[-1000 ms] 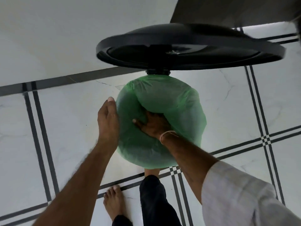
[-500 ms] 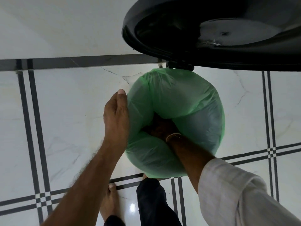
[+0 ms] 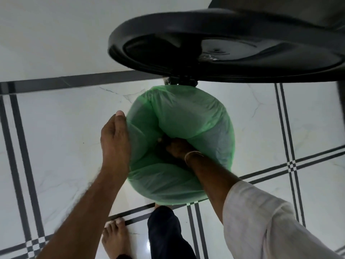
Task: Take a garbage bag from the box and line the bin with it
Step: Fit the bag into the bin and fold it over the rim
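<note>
From the head camera I look down on the bin, which is almost fully wrapped by the green garbage bag (image 3: 188, 116); only the black raised lid (image 3: 214, 40) above it and its hinge show me where the bin itself is, so the bag is already over the rim and stands on the white tiled floor (image 3: 56, 128) in front of my feet. My right hand (image 3: 179, 147) is pushed down into the middle of the bag, the forearm entering from the lower right; the fingers are buried in the plastic folds, so I cannot tell if they are spread or closed on the film. My left hand (image 3: 114, 141) lies flat against the outer left side of the bag at the rim, fingers together and stretched, pressing the plastic to the bin wall and not pinching it, as far as I can see. The important relation is this: the bin opens straight up toward the camera, its long axis runs down away from me, and the loose plastic still bulges above the opening on the far side. In my judgement the next move is to press the right hand deeper along that axis, while the left one holds the edge from slipping.
</note>
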The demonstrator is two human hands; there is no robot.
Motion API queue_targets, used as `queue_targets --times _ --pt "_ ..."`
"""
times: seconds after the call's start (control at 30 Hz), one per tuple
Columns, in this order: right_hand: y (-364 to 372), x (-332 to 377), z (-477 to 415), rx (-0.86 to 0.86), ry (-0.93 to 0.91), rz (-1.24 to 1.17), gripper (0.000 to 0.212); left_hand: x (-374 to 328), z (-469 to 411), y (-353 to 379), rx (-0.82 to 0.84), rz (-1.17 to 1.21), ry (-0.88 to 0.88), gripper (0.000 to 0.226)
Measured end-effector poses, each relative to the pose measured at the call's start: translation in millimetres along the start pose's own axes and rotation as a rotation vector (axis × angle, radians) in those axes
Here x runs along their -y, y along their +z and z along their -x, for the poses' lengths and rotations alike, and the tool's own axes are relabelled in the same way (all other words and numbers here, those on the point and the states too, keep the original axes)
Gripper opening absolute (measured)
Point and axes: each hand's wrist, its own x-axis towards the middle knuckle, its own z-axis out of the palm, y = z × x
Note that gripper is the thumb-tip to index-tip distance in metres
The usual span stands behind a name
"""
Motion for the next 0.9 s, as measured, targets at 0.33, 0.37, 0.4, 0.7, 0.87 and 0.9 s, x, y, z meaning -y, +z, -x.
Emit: queue_targets --times 0.33,0.37,0.4,0.7,0.87,0.9 --pt "-15.7 28.7 78.9 -0.193 -0.242 -0.090 0.043 -10.4 -4.2 -13.8 0.105 0.047 -0.148 0.060" --pt "-24.0 29.7 95.3 -0.216 -0.273 -0.137 0.039 -12.4 -5.4 -15.8 0.121 0.027 -0.166 0.060" --pt "-32.8 30.9 112.9 -0.269 -0.308 -0.185 0.034 -17.4 -6.2 -16.7 0.131 0.002 -0.177 0.060" --pt "-135.0 4.2 140.2 -0.716 0.045 -0.727 0.037 -69.2 -44.0 -1.6 0.324 -0.140 -0.216 0.040" --pt "-150.8 -7.5 120.1 -0.426 0.072 -1.081 0.039 -65.3 -67.2 3.6 0.399 0.008 -0.396 0.039" --pt "-152.5 -9.8 117.1 -0.427 0.093 -1.110 0.042 -63.3 -70.6 4.5 0.414 0.036 -0.441 0.035"
